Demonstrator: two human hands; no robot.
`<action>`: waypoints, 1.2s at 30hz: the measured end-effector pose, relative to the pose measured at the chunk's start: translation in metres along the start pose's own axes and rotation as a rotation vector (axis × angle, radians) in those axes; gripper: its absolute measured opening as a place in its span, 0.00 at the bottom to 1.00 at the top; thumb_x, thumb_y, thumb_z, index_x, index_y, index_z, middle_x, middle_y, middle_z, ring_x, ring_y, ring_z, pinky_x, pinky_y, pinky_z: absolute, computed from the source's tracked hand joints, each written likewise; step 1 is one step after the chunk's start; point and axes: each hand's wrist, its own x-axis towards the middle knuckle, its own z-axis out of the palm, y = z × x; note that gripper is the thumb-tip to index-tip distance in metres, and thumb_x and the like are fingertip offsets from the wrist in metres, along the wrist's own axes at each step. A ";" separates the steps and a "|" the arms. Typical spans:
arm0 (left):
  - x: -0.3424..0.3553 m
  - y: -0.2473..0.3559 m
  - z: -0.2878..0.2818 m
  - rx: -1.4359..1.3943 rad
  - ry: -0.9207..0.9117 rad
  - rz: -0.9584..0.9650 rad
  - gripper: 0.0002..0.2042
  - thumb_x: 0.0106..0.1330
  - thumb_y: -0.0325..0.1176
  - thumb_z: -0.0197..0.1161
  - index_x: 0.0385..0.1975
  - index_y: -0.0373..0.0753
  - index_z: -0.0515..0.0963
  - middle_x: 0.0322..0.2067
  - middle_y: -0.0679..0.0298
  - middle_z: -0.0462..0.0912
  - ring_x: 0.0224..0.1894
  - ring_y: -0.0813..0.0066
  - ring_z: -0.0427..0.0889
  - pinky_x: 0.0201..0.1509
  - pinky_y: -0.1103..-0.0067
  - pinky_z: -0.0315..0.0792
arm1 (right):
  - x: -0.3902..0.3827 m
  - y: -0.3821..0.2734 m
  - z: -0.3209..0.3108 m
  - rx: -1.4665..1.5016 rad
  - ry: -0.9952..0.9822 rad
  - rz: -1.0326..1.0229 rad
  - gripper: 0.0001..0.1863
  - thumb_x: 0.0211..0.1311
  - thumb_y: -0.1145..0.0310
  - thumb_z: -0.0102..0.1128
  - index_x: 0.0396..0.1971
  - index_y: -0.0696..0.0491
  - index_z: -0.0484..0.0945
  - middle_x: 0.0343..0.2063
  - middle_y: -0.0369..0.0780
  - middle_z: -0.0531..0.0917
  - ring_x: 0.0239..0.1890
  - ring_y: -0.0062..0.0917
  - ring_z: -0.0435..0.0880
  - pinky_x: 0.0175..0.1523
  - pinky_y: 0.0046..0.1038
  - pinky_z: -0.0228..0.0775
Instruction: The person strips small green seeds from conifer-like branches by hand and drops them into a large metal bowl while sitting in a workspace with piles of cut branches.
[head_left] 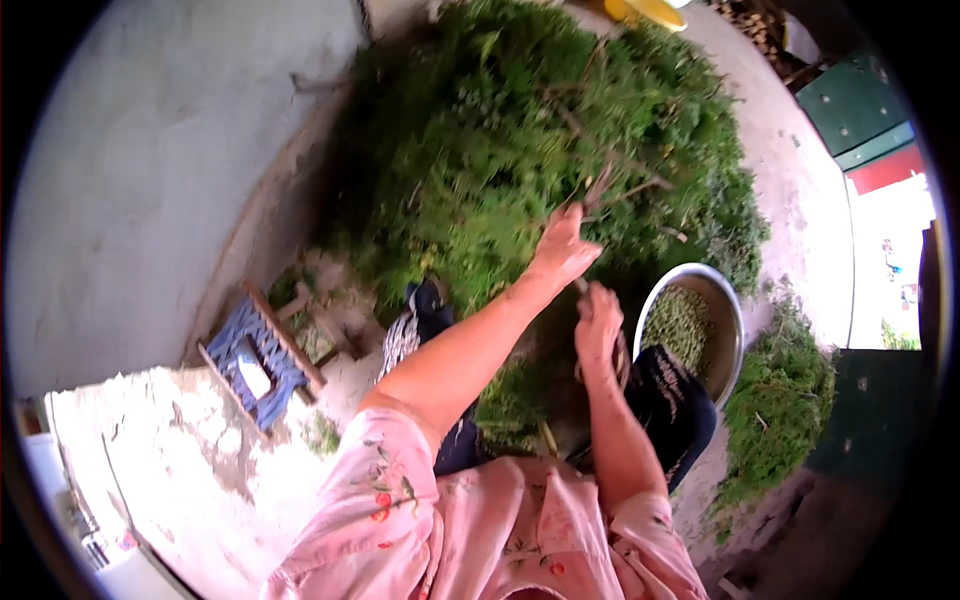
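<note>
A large heap of cut green branches [480,140] with feathery leaves fills the floor in front of me. My left hand [566,250] reaches to its near side, closed round the base of a bare brown branch [603,185]. Just below and to the right, my right hand [598,318] is closed too. A short brown end shows at its fingertips, but what it holds is too small and blurred to name. Beside my right knee is a metal basin [738,330] with many small pale green pieces [678,325] in it, perhaps beans or pods.
A low wooden stool [262,350] with a blue woven seat stands at the left, a pale object on it. A smaller pile of greenery [775,405] lies right of the basin. A yellow basin [650,12] is at the far edge. The grey wall [180,170] bounds the left.
</note>
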 end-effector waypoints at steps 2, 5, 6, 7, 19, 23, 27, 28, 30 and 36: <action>-0.004 -0.024 0.012 -0.032 0.089 0.260 0.23 0.43 0.30 0.59 0.42 0.29 0.68 0.41 0.47 0.70 0.45 0.51 0.69 0.49 0.72 0.66 | 0.016 0.008 0.005 -0.237 0.050 -0.081 0.12 0.43 0.77 0.51 0.32 0.54 0.75 0.26 0.44 0.71 0.32 0.41 0.69 0.35 0.39 0.60; -0.021 0.017 -0.027 -0.296 -0.029 0.101 0.14 0.44 0.29 0.60 0.33 0.30 0.75 0.31 0.54 0.77 0.35 0.63 0.76 0.39 0.76 0.71 | 0.044 0.001 -0.001 -0.616 -0.040 -0.016 0.11 0.43 0.68 0.59 0.31 0.43 0.79 0.30 0.38 0.71 0.34 0.35 0.70 0.35 0.35 0.62; -0.018 0.032 -0.054 -0.304 -0.055 -0.034 0.14 0.45 0.29 0.61 0.33 0.31 0.76 0.31 0.59 0.78 0.35 0.71 0.77 0.35 0.80 0.72 | 0.053 0.012 -0.001 -0.597 -0.086 -0.018 0.10 0.41 0.68 0.61 0.29 0.44 0.79 0.30 0.38 0.71 0.35 0.35 0.71 0.34 0.35 0.64; -0.015 0.037 -0.081 -0.457 0.048 -0.075 0.12 0.47 0.28 0.61 0.32 0.31 0.75 0.30 0.59 0.79 0.35 0.73 0.77 0.34 0.81 0.72 | 0.063 0.015 0.001 -0.608 -0.155 -0.014 0.11 0.40 0.69 0.62 0.29 0.45 0.80 0.31 0.39 0.71 0.37 0.35 0.72 0.36 0.35 0.67; -0.027 -0.025 -0.220 -0.887 0.495 -0.235 0.08 0.59 0.24 0.54 0.37 0.30 0.70 0.37 0.56 0.75 0.39 0.69 0.74 0.44 0.79 0.69 | 0.042 0.049 0.120 -0.005 0.133 0.126 0.09 0.46 0.75 0.57 0.31 0.55 0.75 0.26 0.47 0.76 0.32 0.39 0.74 0.37 0.32 0.67; -0.031 -0.015 -0.220 -0.838 0.521 -0.264 0.10 0.59 0.24 0.53 0.39 0.30 0.70 0.37 0.57 0.75 0.39 0.70 0.74 0.44 0.79 0.69 | 0.011 0.020 0.221 0.392 -0.301 0.391 0.09 0.48 0.68 0.59 0.17 0.58 0.74 0.18 0.47 0.76 0.23 0.37 0.76 0.32 0.30 0.68; -0.038 -0.014 -0.223 -0.852 0.589 -0.297 0.08 0.57 0.24 0.55 0.36 0.30 0.72 0.34 0.57 0.76 0.34 0.73 0.75 0.39 0.81 0.69 | 0.011 -0.023 0.302 0.377 -0.570 0.734 0.21 0.46 0.58 0.64 0.11 0.60 0.71 0.10 0.43 0.73 0.14 0.30 0.75 0.24 0.32 0.69; -0.040 -0.016 -0.225 -0.854 0.556 -0.305 0.11 0.59 0.26 0.54 0.40 0.29 0.70 0.38 0.56 0.75 0.38 0.72 0.73 0.43 0.80 0.68 | 0.026 -0.054 0.283 0.449 -0.642 0.988 0.20 0.48 0.60 0.63 0.10 0.60 0.70 0.09 0.41 0.72 0.10 0.26 0.73 0.15 0.30 0.65; -0.039 -0.020 -0.227 -0.870 0.534 -0.306 0.11 0.58 0.26 0.54 0.39 0.29 0.71 0.39 0.56 0.75 0.38 0.72 0.73 0.43 0.80 0.68 | 0.008 -0.038 0.315 0.661 -0.581 1.053 0.16 0.49 0.67 0.62 0.10 0.60 0.69 0.09 0.41 0.72 0.07 0.25 0.70 0.10 0.25 0.59; -0.047 -0.020 -0.236 -0.914 0.510 -0.273 0.11 0.59 0.26 0.54 0.41 0.29 0.70 0.39 0.56 0.75 0.38 0.73 0.73 0.43 0.81 0.68 | -0.043 -0.005 0.287 0.808 -0.693 0.979 0.11 0.52 0.70 0.57 0.17 0.61 0.74 0.14 0.41 0.76 0.07 0.23 0.67 0.11 0.25 0.54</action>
